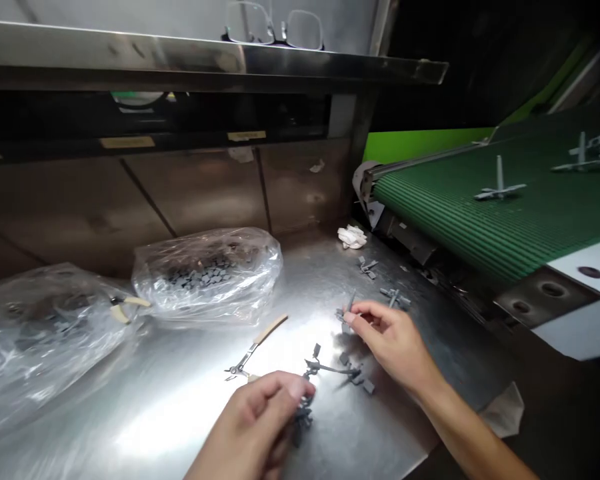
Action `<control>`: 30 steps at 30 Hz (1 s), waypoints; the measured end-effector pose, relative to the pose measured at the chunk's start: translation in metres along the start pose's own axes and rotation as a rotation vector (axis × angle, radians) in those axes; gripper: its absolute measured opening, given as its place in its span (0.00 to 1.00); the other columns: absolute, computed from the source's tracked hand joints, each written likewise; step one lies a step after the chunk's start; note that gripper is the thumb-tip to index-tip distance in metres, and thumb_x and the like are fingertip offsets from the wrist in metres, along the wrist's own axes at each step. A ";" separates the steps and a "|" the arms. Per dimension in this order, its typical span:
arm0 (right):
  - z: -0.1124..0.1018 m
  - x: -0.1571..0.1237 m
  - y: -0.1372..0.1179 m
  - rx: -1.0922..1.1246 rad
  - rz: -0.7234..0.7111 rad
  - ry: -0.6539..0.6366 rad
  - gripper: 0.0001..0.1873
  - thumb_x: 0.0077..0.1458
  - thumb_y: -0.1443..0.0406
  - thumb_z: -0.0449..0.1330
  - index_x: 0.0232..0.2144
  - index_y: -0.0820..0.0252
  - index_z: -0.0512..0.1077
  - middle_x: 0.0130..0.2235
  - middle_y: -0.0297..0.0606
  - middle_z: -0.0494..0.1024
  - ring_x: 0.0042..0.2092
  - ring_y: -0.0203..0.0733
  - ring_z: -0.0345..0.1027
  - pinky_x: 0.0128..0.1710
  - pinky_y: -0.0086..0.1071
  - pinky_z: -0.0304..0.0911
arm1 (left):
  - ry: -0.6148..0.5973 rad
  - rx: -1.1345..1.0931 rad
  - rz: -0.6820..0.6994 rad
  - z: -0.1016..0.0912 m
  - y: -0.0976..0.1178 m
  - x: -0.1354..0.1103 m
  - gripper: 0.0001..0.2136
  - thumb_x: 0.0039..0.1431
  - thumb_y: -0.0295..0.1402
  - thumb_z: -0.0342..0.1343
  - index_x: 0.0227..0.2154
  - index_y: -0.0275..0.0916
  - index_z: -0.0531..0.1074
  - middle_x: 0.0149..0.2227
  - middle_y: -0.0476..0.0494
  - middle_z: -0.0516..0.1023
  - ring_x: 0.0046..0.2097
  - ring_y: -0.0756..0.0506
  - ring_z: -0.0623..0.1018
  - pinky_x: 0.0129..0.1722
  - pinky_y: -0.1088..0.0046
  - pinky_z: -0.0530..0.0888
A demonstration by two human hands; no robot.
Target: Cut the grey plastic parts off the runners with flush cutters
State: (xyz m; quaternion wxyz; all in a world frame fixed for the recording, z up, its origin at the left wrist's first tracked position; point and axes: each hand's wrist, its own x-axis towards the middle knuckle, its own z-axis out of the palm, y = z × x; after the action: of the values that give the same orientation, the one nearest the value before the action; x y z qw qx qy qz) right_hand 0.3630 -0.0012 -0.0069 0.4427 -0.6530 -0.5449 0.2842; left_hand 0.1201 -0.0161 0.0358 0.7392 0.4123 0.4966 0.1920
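My left hand (pixel 260 420), low in the middle of the head view, is closed on a dark grey moulded plastic piece (pixel 304 417) with small branching parts, partly hidden by the fingers. My right hand (pixel 387 333) pinches another grey plastic sprue (pixel 341 313) between thumb and fingertips, just above the metal table. Between the hands lies a grey sprue with small flat tabs (pixel 363 383). Side cutters (pixel 243 363) with pale handles rest on the table beyond my left hand, one handle partly hidden.
Clear plastic bags, one holding many small grey parts (pixel 205 273), the other (pixel 55 333) with a second pair of pale-handled cutters (pixel 125 307), stand left. More sprues (pixel 367 267) and a crumpled white cloth (pixel 351 237) lie behind. A green conveyor belt (pixel 460 220) carries sprues at right; glasses (pixel 275 30) rest on the shelf.
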 end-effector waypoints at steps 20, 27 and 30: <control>0.057 -0.057 -0.060 0.247 -0.070 -0.145 0.10 0.62 0.54 0.64 0.37 0.53 0.78 0.52 0.44 0.82 0.52 0.51 0.77 0.52 0.40 0.71 | -0.217 -0.677 0.028 -0.001 -0.021 0.001 0.22 0.54 0.45 0.70 0.23 0.40 0.63 0.18 0.59 0.57 0.18 0.58 0.48 0.14 0.82 0.49; 0.053 -0.056 -0.053 0.193 -0.253 -0.118 0.07 0.63 0.61 0.63 0.43 0.49 0.80 0.44 0.38 0.84 0.46 0.46 0.78 0.46 0.36 0.73 | -0.328 -0.734 -0.025 0.000 -0.026 -0.001 0.16 0.59 0.42 0.65 0.24 0.37 0.71 0.18 0.56 0.63 0.15 0.57 0.54 0.13 0.81 0.56; 0.047 -0.055 -0.049 0.184 -0.343 -0.085 0.07 0.61 0.64 0.65 0.41 0.47 0.81 0.42 0.37 0.83 0.46 0.47 0.77 0.47 0.37 0.72 | -0.326 -0.692 -0.026 0.002 -0.025 -0.001 0.16 0.58 0.44 0.65 0.25 0.35 0.74 0.16 0.55 0.65 0.15 0.57 0.57 0.14 0.81 0.58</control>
State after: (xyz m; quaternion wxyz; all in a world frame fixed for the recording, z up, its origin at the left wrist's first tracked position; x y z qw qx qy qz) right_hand 0.2872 -0.0406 0.0099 0.5188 -0.4949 -0.6382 0.2805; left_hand 0.1188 -0.0322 0.0168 0.9065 0.1570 0.2833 0.2708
